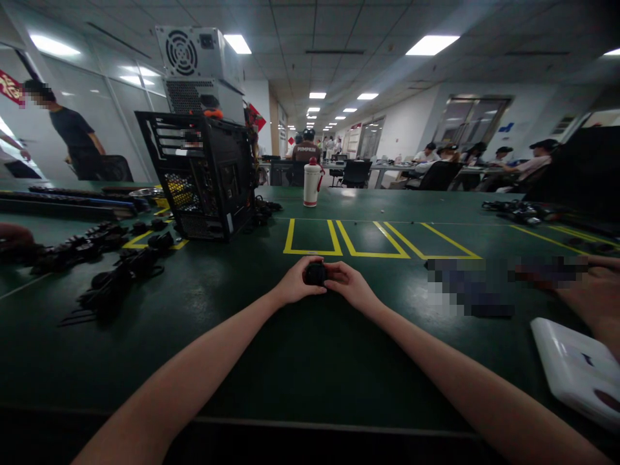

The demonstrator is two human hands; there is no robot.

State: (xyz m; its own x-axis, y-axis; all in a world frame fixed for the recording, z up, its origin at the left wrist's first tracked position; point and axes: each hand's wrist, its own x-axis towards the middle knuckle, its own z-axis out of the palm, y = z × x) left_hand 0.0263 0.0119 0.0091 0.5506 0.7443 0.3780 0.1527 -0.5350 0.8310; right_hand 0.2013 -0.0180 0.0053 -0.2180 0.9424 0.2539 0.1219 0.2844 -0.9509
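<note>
Between my two hands is a small black rounded object (316, 274), held just above the green table (310, 349). Its exact kind is too dark to make out. My left hand (293, 281) curls around its left side, thumb below and fingers above. From the right, the fingertips and thumb of my right hand (349, 284) close on the same object. Yellow tape outlines (312, 252) lie on the tabletop just beyond my hands.
A black computer case (208, 174) stands back left with metal power supply units (201, 58) stacked on it. Bundled black cables (121, 278) lie left. A white bottle (310, 186) stands behind the tape. At right are a white device (576, 368) and another person's hand (593, 294).
</note>
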